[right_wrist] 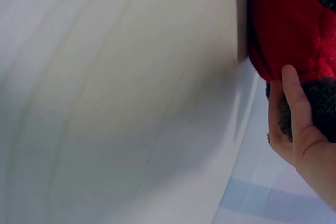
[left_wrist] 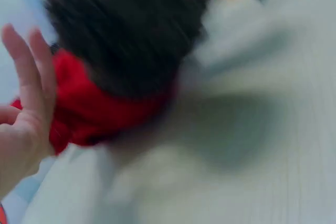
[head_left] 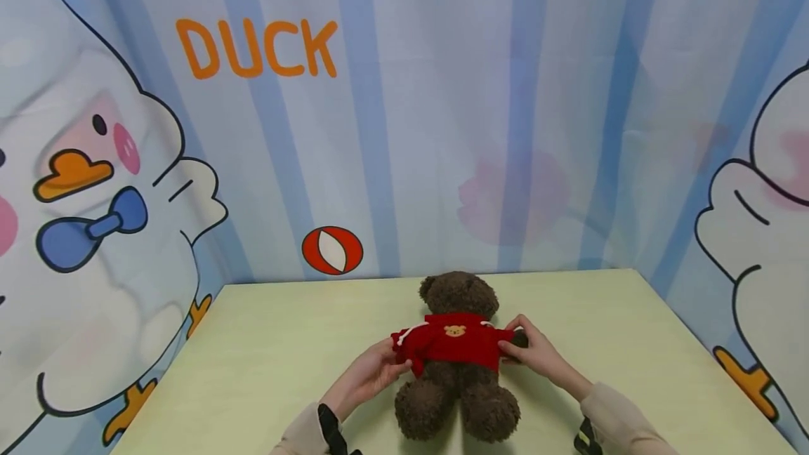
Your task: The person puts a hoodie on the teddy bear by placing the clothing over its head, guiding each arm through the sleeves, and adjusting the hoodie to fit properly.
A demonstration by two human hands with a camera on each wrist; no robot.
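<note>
A brown teddy bear point(head_left: 458, 343) in a red sweater point(head_left: 464, 343) with a small bear face on its chest sits or leans upright on the pale yellow table. At the sleeve on the image's left, my left hand point(head_left: 373, 373) holds the cuff between fingers and thumb; two of its fingers point(left_wrist: 42, 66) stick out straight in the left wrist view, where the bear is blurred. My right hand point(head_left: 534, 351) pinches the other arm near the sleeve's end, its dark paw poking out past the fingers. In the right wrist view, the thumb point(right_wrist: 296, 98) lies against the red sleeve.
The pale table point(head_left: 303, 321) reaches back to a blue-and-white striped curtain point(head_left: 417, 125) with DUCK lettering and a red ball print. Large white duck prints point(head_left: 82, 321) cover the side curtains. Dark straps point(head_left: 330, 427) circle the wrists over beige sleeves.
</note>
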